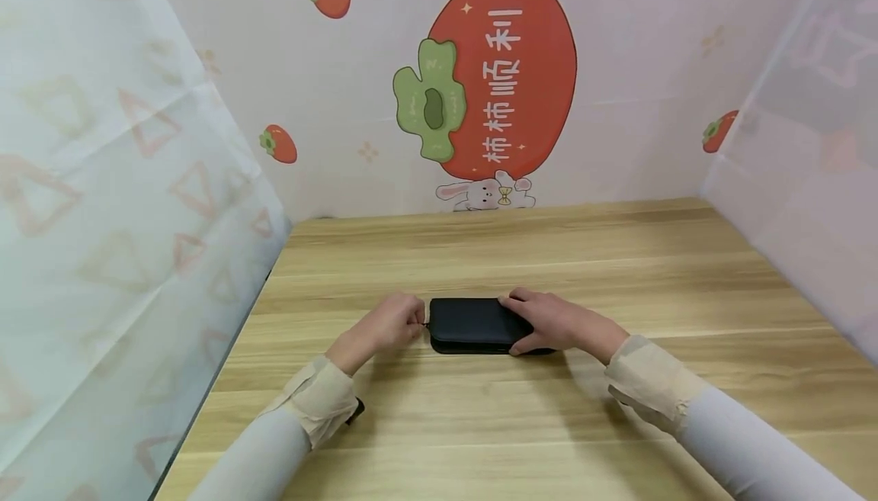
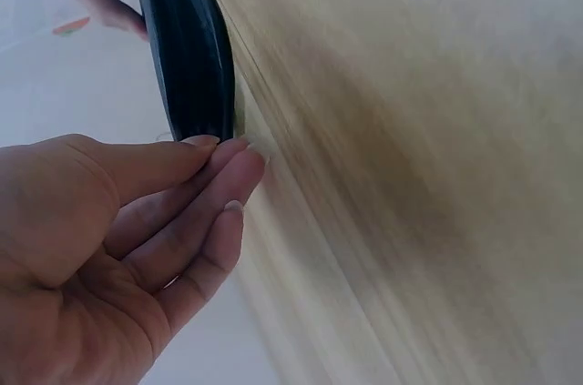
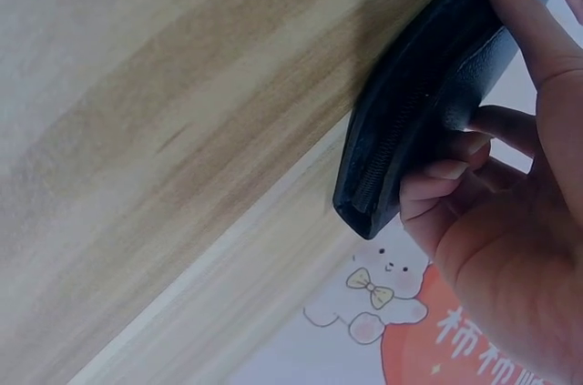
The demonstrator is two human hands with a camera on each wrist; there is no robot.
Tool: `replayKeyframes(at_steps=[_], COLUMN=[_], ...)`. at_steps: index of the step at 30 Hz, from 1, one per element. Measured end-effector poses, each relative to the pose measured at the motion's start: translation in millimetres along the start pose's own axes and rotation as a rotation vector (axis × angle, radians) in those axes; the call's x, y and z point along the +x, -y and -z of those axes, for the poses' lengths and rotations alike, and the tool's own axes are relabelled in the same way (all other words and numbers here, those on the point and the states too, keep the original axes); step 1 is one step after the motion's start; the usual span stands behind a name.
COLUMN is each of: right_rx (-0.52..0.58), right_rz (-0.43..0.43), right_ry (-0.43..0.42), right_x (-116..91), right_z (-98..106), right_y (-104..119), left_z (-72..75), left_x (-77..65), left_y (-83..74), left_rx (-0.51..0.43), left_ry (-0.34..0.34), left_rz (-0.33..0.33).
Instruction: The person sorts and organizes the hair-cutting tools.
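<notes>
A black zip-around wallet lies flat on the wooden table, its long side facing me. At its left end my left hand pinches the zipper pull between thumb and fingertips; a short dark bit shows between hand and wallet, and the fingers hide the rest. My right hand grips the wallet's right part, thumb at the near edge and fingers over the top. In the right wrist view, zipper teeth run along the wallet's side, and the thumb presses its rim.
The wood-grain table stretches out around the wallet. Behind it stands a pale backdrop with a large printed persimmon. Patterned white sheets hang at the left and right. Both wrists wear beige wraps.
</notes>
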State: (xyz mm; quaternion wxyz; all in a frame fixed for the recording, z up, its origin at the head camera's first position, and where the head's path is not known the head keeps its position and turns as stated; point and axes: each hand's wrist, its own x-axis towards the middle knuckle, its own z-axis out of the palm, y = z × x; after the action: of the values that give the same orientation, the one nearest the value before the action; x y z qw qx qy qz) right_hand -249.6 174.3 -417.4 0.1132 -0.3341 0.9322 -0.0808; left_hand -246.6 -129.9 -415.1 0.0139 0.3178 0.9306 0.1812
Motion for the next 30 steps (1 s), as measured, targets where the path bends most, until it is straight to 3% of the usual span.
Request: replayKeyframes(at_steps=[10,15,21,26,30], right_rx=[-0.029,-0.022,-0.022,-0.020,-0.012], right_rz=[0.007,0.027,0.013,0.034,0.033], right_ry=[0.010,0.023,0.014,0.007,0.001], right_x=[1,0,1,2,2], right_z=[-2,-3,1,2,0], right_y=[1,2,1,0,0], left_z=[-1.9,-5.4,-4.2,-4.5,-5.6], left_x=[17.6,22.2,24.5,20.9,13.5], left_y=[10.0,14.3,5.6,-0.9,-2.5], left_rx=[0.073,0.094,0.130,0.194,0.121], left_ry=[-0.093,-0.102,-0.125,-0.087,-0.029], left_rz=[0.013,0.082,0.155,0.154,0.129])
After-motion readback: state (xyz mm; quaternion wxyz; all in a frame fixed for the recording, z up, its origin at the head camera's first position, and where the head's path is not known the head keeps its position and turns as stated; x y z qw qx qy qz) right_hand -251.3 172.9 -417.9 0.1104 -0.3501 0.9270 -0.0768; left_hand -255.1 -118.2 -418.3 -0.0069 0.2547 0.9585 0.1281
